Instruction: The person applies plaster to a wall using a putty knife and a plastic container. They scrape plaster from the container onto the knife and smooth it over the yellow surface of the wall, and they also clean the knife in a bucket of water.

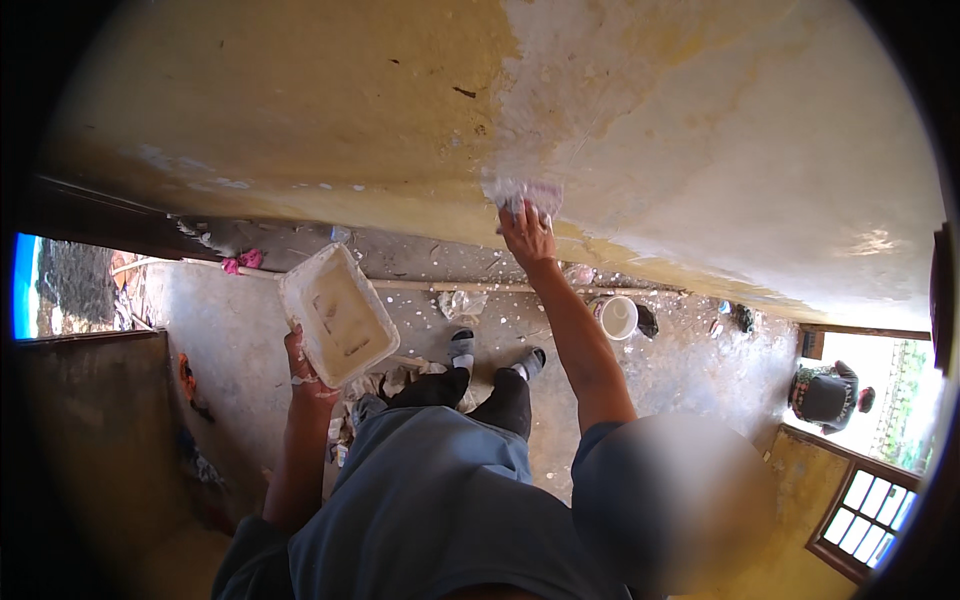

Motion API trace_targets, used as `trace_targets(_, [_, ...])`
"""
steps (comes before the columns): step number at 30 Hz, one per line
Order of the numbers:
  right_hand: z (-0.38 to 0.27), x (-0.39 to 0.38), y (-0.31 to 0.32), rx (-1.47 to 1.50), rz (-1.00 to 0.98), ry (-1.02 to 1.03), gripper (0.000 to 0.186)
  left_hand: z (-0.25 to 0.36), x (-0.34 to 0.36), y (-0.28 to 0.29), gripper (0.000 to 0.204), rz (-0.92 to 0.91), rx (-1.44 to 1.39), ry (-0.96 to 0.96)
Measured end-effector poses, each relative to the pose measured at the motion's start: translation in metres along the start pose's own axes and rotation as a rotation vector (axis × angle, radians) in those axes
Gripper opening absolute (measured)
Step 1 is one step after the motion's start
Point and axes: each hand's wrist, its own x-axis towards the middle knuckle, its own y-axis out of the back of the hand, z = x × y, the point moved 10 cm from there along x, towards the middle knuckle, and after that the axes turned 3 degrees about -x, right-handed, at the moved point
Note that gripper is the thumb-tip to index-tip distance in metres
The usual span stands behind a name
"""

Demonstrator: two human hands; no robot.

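My left hand (310, 368) grips a whitish rectangular tub (302, 318) by its near left side, tilted so its inside shows. Pale paste coats the tub's inside, and smears of it mark my fingers and wrist. With the right arm stretched out, my right hand (527, 235) presses a flat, whitish spreading tool (530, 190) against the wall (400, 110). Fingers and motion blur hide part of that tool, so its exact kind is unclear. Around it the wall turns from bare yellow on the left to a patchy whitish coat on the right.
Along the wall's foot lies a long pole (420, 286), with a pink cloth (243, 261) and clear plastic (461, 304) beside it. A white bucket (617, 317) stands right of my feet. White specks dot the floor. Another person (828, 397) is at the far-right doorway, near a barred window (866, 513).
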Motion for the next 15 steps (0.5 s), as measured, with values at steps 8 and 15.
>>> trace_targets(8, [0.092,0.174,0.246,0.301,0.288,-0.076,0.043,0.003,-0.010,0.004,0.068,0.031,0.025,-0.061])
trace_targets(15, [0.147,0.262,0.282,0.041,0.541,-0.189,0.043,-0.008,-0.003,-0.018,0.063,-0.078,-0.006,-0.016])
